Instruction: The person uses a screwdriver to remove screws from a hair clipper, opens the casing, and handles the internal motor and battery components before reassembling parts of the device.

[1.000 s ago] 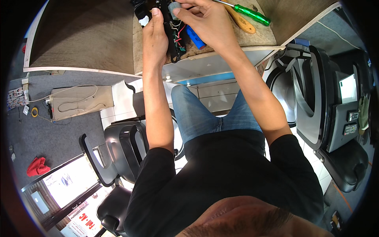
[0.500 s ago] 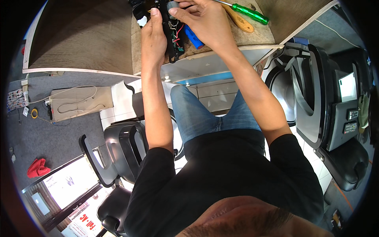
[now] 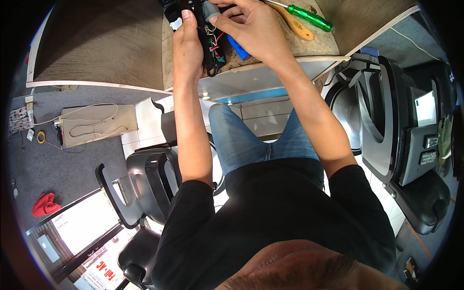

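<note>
My left hand (image 3: 187, 48) is closed around the side of an opened black device housing (image 3: 208, 62), its thumb lying along the edge. Red and pale wires and a bit of green circuit board show inside the housing. At its upper part sits a grey cylinder (image 3: 209, 9) that looks like a small motor. My right hand (image 3: 258, 34) pinches at this cylinder with bent thumb and fingers; the picture's upper edge cuts off some of the fingertips. Beneath the right hand, beside the housing, lies a blue cylindrical battery cell (image 3: 239, 48).
A screwdriver with a green handle (image 3: 310, 18) and a wooden handle (image 3: 296, 26) lie to the right on the worktop (image 3: 321, 47). Upright wooden panels (image 3: 106, 48) flank it. Black salon chairs (image 3: 154, 181) stand on both sides of me.
My right hand has shifted very slightly at the grey cylinder, its fingers a little more bent. The left hand keeps its hold on the housing. The whole view has moved slightly.
</note>
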